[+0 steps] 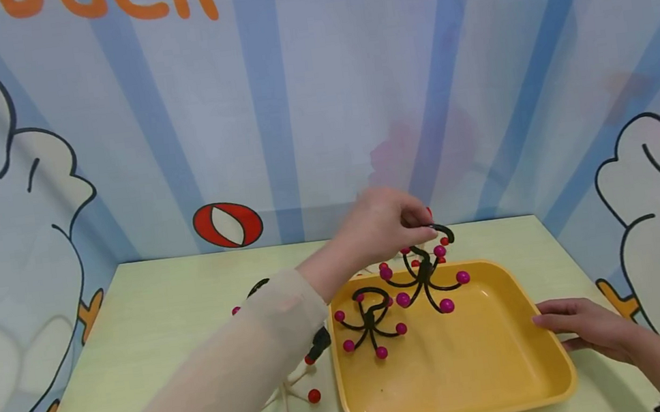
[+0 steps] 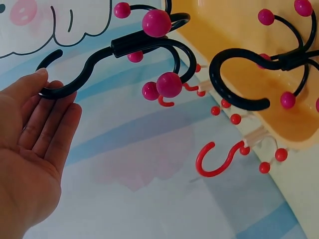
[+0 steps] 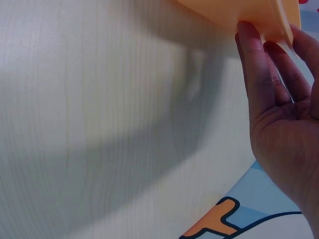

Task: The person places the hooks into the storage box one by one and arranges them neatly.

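Note:
A yellow tray (image 1: pixel 479 366) lies on the pale table. My left hand (image 1: pixel 388 226) pinches the top hook of a black hanger with magenta balls (image 1: pixel 423 273) over the tray's far left part. In the left wrist view that hook lies at my fingertips (image 2: pixel 42 79), with the black hanger (image 2: pixel 144 45) beyond them. A second black hanger (image 1: pixel 370 318) stands inside the tray near its left wall. My right hand (image 1: pixel 586 329) rests with straight fingers on the tray's right rim; the right wrist view shows its fingers (image 3: pixel 259 64) against the tray's edge (image 3: pixel 259 15).
Clear hangers with red balls (image 1: pixel 294 392) lie on the table (image 1: pixel 154 337) left of the tray, partly under my left sleeve. Another dark hook (image 1: pixel 256 287) shows behind my arm. A red hook (image 2: pixel 219 159) lies beside the tray. A cartoon backdrop closes off the back and sides.

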Demonstrator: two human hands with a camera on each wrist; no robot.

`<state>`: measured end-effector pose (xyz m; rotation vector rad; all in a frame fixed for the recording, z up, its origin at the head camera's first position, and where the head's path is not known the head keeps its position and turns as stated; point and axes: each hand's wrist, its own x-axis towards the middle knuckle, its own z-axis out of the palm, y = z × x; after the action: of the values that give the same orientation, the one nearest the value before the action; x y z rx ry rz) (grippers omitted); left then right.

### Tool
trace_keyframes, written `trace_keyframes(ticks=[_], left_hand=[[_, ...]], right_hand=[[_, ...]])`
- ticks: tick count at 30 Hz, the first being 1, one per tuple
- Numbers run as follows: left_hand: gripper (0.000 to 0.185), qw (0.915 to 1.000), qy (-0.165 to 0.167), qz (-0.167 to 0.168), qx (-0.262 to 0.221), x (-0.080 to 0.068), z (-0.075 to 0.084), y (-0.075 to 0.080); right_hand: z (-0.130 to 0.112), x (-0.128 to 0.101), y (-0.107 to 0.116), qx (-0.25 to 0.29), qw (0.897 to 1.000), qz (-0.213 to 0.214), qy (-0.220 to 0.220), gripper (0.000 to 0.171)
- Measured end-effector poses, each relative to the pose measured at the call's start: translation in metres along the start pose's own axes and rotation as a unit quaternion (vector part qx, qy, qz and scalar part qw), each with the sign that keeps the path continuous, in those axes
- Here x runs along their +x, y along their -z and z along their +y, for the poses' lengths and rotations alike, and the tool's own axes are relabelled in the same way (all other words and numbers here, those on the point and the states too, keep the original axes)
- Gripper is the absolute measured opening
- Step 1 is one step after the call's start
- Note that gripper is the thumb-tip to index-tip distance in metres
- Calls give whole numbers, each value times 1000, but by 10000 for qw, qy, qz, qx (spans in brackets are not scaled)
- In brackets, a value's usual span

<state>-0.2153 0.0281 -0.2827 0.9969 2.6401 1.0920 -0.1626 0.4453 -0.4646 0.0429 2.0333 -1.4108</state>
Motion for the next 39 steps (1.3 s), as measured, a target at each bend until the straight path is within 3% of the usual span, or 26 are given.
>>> trace_keyframes(ticks=[8, 19, 33, 39], left_hand=[[12, 9995, -27, 7, 329, 9, -5, -21], [9, 9993, 365, -61, 15, 11, -15, -50], [8, 9995, 229, -119, 161, 10, -31, -77], [10, 9990, 369, -198, 131, 9, -36, -86]], right_hand=[[-1, -1, -2, -7, 10000, 42, -11, 58], [-1, -1, -2, -14, 10000, -33, 25, 59], [-3, -1, -2, 42, 10000, -60, 5, 57], [0, 0, 0, -1, 10000, -57, -23, 59]])
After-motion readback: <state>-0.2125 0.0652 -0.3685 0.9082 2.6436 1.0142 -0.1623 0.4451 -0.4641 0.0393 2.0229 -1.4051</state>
